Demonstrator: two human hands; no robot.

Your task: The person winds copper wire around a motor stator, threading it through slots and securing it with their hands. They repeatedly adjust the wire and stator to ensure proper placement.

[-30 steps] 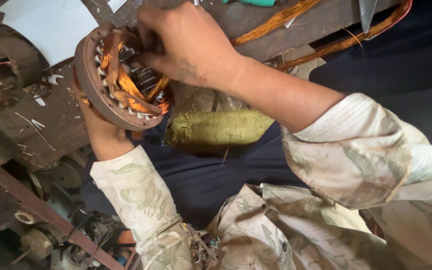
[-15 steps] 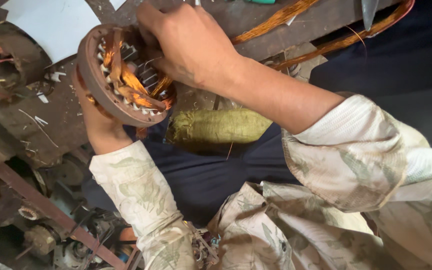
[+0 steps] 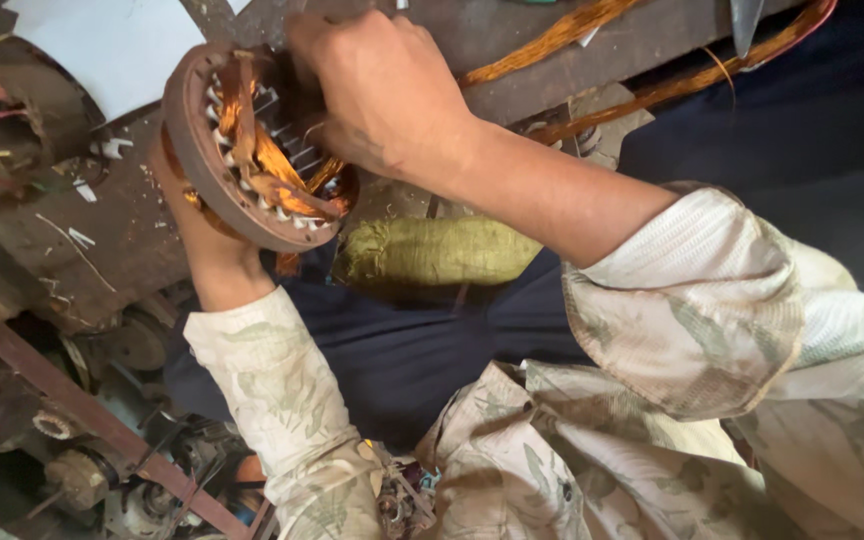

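Observation:
A round rusty motor stator (image 3: 202, 160) with copper wire coils in its slots is held tilted above a dirty workbench. My left hand (image 3: 207, 245) cups it from behind and below, mostly hidden by the ring. My right hand (image 3: 382, 90) rests over the stator's right side, its fingers closed on the copper windings (image 3: 272, 170) inside the ring. Both forearms wear pale patterned sleeves.
A yellow-green wrapped bundle (image 3: 432, 252) lies just below the stator. Loose copper wire strands (image 3: 552, 40) run along the metal bench (image 3: 112, 230) at the top. A white sheet (image 3: 112, 50) lies top left. Rusty motor parts and a bar (image 3: 102, 430) crowd the lower left.
The stator and both hands have shifted slightly; my right hand's fingers keep working at the windings. Nothing was released.

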